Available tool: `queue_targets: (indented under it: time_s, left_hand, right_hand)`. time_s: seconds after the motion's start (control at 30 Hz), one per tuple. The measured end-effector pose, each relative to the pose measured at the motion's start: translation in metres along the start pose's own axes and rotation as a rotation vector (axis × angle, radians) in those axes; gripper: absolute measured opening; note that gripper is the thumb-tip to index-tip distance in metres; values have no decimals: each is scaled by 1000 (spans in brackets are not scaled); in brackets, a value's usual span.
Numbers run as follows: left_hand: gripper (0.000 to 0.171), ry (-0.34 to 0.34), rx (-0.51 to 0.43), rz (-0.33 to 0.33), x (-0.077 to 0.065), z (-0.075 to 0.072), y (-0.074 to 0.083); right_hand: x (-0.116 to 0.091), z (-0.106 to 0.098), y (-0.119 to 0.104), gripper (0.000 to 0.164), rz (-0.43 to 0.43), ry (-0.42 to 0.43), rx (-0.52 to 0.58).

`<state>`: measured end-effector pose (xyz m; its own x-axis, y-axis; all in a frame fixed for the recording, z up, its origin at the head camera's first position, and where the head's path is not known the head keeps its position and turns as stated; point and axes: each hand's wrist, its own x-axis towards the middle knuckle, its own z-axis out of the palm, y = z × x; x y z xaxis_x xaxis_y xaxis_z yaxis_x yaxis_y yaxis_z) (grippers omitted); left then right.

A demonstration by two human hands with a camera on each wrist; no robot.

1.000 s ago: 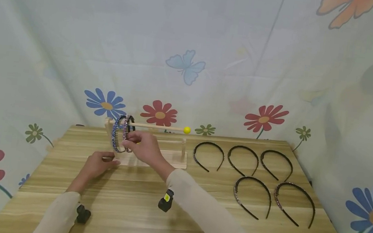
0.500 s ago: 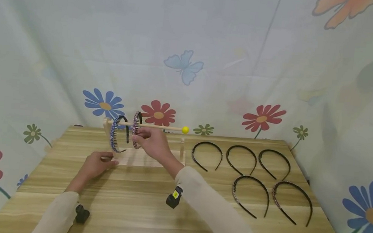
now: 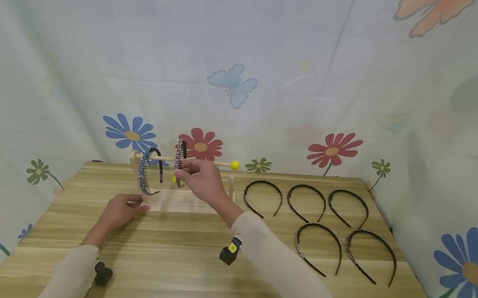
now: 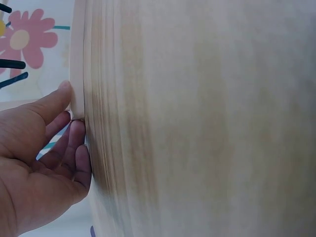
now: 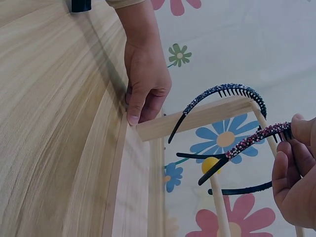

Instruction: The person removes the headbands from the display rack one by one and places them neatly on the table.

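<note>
My right hand [image 3: 203, 179] pinches a headband with pink and dark beads [image 3: 179, 155] between thumb and fingers. This headband is upright around the upper rod [image 3: 213, 163] of a wooden stand, whose tip bears a yellow ball [image 3: 235, 165]. Farther left on the same rod hangs a blue-beaded headband [image 3: 143, 173], its comb teeth facing inward. With thumb and fingers, my left hand [image 3: 118, 212] holds the near left corner of the stand's base [image 3: 190, 203]; the left wrist view shows the thumb [image 4: 61, 96] against the wood.
Several black headbands with beaded sides lie on the right of the wooden table [image 3: 193, 264], among them a back-row headband [image 3: 280, 191] and a front-row headband [image 3: 339, 247]. A lower rod's yellow ball [image 5: 211, 166] shows in the right wrist view. A flowered curtain [image 3: 237, 33] stands behind.
My right hand has moved right along the upper rod with the pink-beaded headband, widening the gap to the blue-beaded headband. My left hand has kept its hold on the base.
</note>
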<state>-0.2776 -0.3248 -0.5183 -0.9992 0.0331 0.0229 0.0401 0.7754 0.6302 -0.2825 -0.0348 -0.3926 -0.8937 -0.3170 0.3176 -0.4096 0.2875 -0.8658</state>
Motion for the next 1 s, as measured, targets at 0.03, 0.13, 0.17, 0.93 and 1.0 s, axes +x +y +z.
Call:
queue_targets:
  time_s: [0.03, 0.13, 0.17, 0.93, 1.0]
  left_hand:
    - [53, -3, 1, -4, 0, 0, 0]
    - [53, -9, 1, -10, 1, 0, -1]
    - [53, -8, 3, -9, 1, 0, -1]
    - [51, 5, 9, 27, 1, 0, -1]
    - [51, 4, 7, 19, 1, 0, -1]
  right_hand:
    - [0, -1, 0, 27, -7, 1, 0]
    - [-1, -5, -2, 25, -14, -1, 8]
    - [-1, -6, -2, 24, -15, -4, 15]
    - [-5, -32, -16, 28, -92, 25, 31]
    - [-5, -35, -17, 29, -88, 31, 36]
